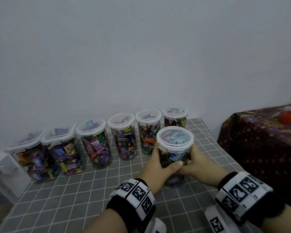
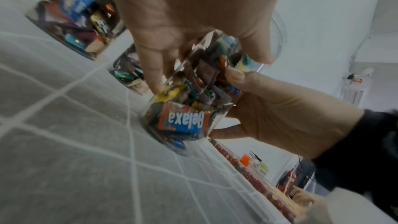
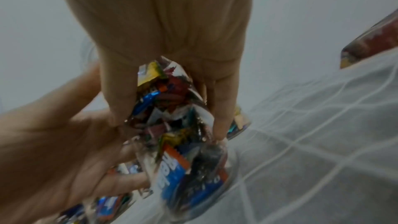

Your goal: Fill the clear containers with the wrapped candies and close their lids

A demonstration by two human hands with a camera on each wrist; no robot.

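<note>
Hands clasp one jar [image 1: 174,148] from both sides: the left hand [image 1: 160,163] wraps its left wall, the right hand [image 1: 194,163] its right wall, and the thumbs meet at the front, below the lid [image 1: 175,138]. The jar stands on the grey checked cloth [image 1: 74,195], near the right end and in front of a row of six more jars [image 1: 121,137] along the wall. All six look packed with candies [image 1: 94,148] and carry clear lids.

The left wrist view shows the fingers [image 2: 150,74] curled round the clear wall, with wrappers pressed against it from inside, and the base resting on the cloth. The right wrist view shows that hand's fingers [image 3: 221,108] curled round the same jar from the other side.

Judging by this, filling is done for this jar and its lid sits on; whether the clips are snapped down cannot be told. The step in hand looks like setting the finished jar in place. The next move likely calls for sliding or lifting it upright into line with the row, beside the rightmost jar [image 1: 175,117], without knocking its neighbours, then letting go.
</note>
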